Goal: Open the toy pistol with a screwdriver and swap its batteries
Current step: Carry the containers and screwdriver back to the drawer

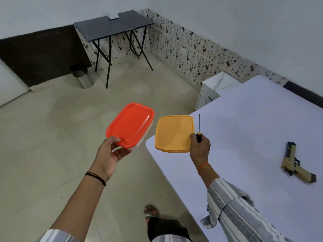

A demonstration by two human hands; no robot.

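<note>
Screwdriver (199,130): upright, shaft above right hand (200,147), which grips it with yellow box (173,133). Left hand (109,154) grips red-lidded box (130,124). Toy pistol (293,163): flat on table (253,119), well right.

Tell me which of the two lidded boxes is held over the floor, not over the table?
The box with the red lid, in the left hand. The box with the yellow lid is in the right hand, over the white table.
</note>
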